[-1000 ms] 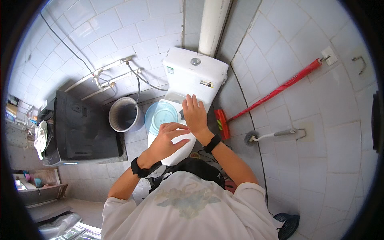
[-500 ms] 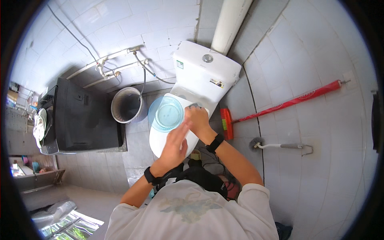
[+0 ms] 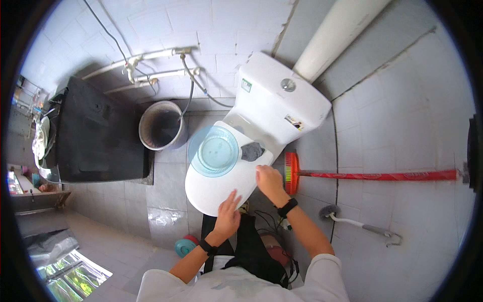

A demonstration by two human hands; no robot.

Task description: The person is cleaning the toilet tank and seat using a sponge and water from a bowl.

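A white toilet with its lid down stands before me. On the lid sits a clear blue plastic basin with water-like clear contents I cannot make out for certain. Right of the basin a crumpled grey cloth lies on the lid, touching neither hand. My left hand hovers over the lid's front edge, fingers spread, holding nothing. Beside the lid's right edge, just below the cloth, is my right hand; its fingers are curled in and nothing shows in them. Both wrists wear black bands.
A grey bucket with a hose stands left of the toilet, beside a black washing machine. To the right are a red-handled broom and a toilet brush. A teal and red round item is near my legs, with cables opposite.
My hands were together over the lid's right side, with the right on the grey cloth. They have parted and drawn back toward me; the cloth now lies on the lid. The view has shifted.
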